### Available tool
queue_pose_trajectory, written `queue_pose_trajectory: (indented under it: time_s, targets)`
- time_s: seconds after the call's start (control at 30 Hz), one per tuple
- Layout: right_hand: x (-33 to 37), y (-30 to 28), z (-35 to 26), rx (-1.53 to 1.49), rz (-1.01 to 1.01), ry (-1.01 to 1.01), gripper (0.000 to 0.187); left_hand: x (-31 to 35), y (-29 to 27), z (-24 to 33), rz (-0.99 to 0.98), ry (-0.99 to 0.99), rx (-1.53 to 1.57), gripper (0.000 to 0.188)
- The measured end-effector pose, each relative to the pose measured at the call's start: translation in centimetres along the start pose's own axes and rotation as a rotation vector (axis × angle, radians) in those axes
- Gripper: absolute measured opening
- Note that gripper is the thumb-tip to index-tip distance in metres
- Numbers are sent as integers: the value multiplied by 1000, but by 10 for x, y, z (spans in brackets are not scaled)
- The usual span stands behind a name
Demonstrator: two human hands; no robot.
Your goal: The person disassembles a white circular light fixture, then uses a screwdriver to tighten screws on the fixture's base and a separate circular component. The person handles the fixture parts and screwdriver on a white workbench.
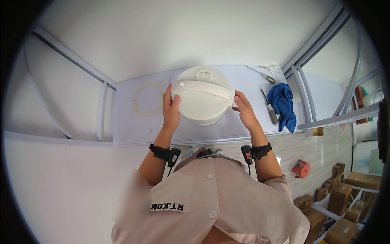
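Observation:
A white round rice cooker (203,101), with a handle band across its lid and a round vent at the far side, is over the middle of the white table. My left hand (171,109) grips its left side, thumb up by the end of the band and fingers partly hidden behind the body. On the opposite side my right hand (244,109) is closed against the rim at the band's other end. To the left a thin cream ring (135,103) lies flat on the tabletop.
On the table's right lie a blue cloth (281,106), a grey-handled screwdriver (272,114) and another screwdriver (268,78) farther back. White framed panels stand at both sides. A red stool (301,168) and cardboard boxes (340,198) are on the right, beyond the table.

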State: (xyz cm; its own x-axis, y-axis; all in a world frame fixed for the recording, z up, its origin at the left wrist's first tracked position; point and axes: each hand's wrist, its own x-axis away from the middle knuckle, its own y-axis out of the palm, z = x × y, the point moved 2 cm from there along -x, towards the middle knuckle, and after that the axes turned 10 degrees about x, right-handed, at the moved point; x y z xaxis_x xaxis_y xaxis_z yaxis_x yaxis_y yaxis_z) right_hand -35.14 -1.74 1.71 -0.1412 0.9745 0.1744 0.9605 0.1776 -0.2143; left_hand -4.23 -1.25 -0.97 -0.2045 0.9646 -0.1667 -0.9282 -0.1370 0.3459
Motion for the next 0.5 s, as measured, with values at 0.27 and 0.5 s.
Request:
queue_pose_trajectory:
  time_s: [0.27, 0.5]
  targets:
    - [16, 11, -51, 584, 505, -638, 51, 4, -1, -2, 6, -1, -38, 66]
    - [6, 60, -112, 860, 337, -609, 40, 12, 9, 7, 3, 5, -155, 68]
